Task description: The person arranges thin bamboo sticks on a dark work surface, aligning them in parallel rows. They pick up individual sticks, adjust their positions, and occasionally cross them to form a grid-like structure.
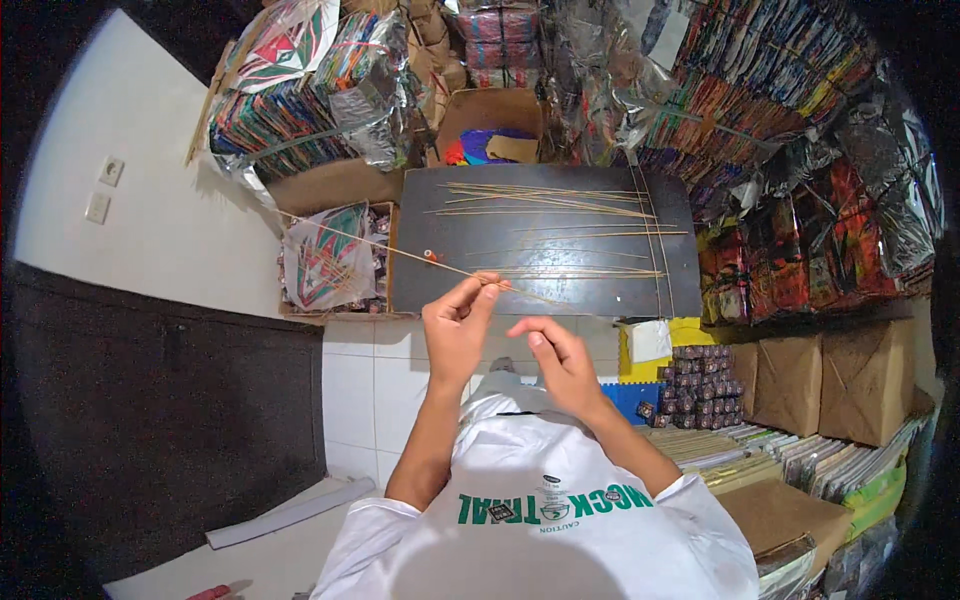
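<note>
Best worked over the dark rectangular wooden board (540, 235) on the far side, where loose thin bamboo sticks (560, 200) lie scattered, with the stick kept level above its near edge. Long thin bamboo stick (400, 253), slanting up and left, pinched between left hand (455, 330) thumb and fingertips. Right hand (560, 360) just beside it, fingers loosely curled, holding nothing visible; better brought up for support.

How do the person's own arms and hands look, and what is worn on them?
Both forearms are bare, with no gloves, watch or rings visible on the left hand or the right hand. Short white sleeves of a T-shirt with green print end above the elbows.
</note>
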Action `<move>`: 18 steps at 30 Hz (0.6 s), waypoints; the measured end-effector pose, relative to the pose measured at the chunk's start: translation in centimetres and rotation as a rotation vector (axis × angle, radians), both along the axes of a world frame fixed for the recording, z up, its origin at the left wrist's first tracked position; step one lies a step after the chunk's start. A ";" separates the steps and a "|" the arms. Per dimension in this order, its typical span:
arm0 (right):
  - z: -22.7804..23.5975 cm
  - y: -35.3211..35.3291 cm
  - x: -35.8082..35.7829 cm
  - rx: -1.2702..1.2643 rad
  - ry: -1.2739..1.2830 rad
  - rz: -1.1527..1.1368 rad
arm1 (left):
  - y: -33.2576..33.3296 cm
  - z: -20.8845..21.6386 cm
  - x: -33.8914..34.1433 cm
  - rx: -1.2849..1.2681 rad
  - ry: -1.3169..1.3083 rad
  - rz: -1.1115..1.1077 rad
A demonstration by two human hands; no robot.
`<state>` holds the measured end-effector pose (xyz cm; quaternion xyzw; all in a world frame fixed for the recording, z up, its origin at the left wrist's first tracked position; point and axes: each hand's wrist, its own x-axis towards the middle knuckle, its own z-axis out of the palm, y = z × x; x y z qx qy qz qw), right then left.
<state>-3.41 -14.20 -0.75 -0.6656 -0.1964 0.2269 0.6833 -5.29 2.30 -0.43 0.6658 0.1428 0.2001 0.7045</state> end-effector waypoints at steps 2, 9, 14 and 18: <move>0.2 0.0 -0.1 -0.006 -0.032 0.015 | 0.1 -0.6 -0.1 0.017 0.012 -0.009; 3.8 -1.8 2.5 -0.169 -0.161 0.053 | 0.1 -1.7 -0.9 0.199 0.128 -0.129; 5.1 -5.1 7.0 -0.111 -0.402 -0.218 | 1.7 -1.5 -1.7 0.465 -0.030 -0.266; 4.4 -9.1 9.9 -0.215 -0.440 -0.406 | 3.8 -0.7 -2.8 0.278 -0.025 -0.303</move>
